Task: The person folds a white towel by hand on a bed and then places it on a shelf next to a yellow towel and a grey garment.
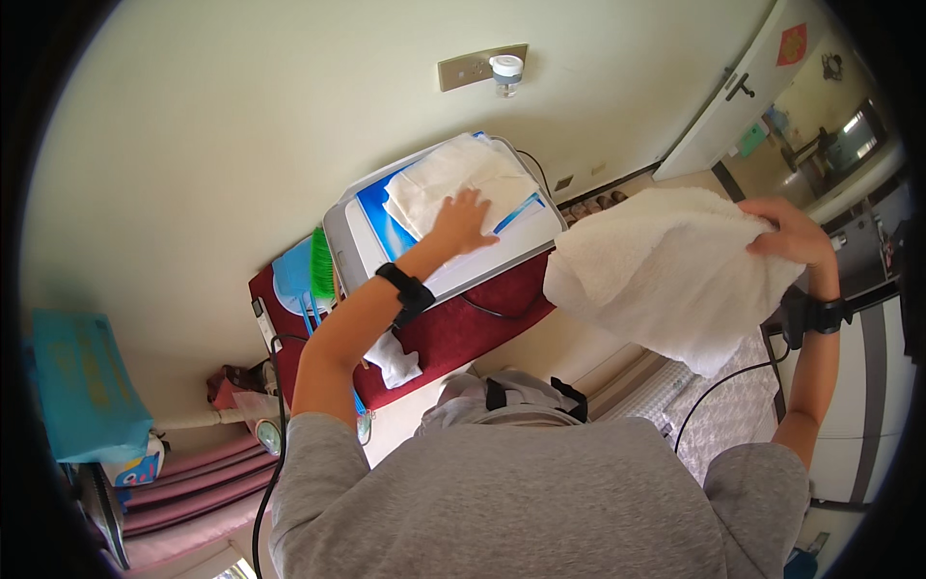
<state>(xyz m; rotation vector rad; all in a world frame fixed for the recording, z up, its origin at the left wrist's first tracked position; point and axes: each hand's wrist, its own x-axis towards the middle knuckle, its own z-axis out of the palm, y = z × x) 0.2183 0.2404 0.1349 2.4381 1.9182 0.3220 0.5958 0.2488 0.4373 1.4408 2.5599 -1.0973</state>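
Observation:
My left hand (pixel 463 221) lies palm down with fingers spread on a folded cream cloth (pixel 470 166). Beneath that cloth is a blue and white printed sheet or packet (pixel 374 203), on top of a white and grey flat-topped case or appliance (pixel 463 286). Off to the right, my right hand (pixel 788 231) grips the edge of a white fluffy towel (pixel 658 268). The towel hangs in the air, spread out and apart from the appliance. Its lower right part hides some of my right wrist's surroundings.
The appliance stands on a dark red cloth-covered table (pixel 463 347) against the wall. At its left are a green brush (pixel 322 264), a blue dustpan (pixel 293 268) and a crumpled white cloth (pixel 394 360). A black cable (pixel 268 492) runs beside my left arm. Farther right is a door (pixel 731 94).

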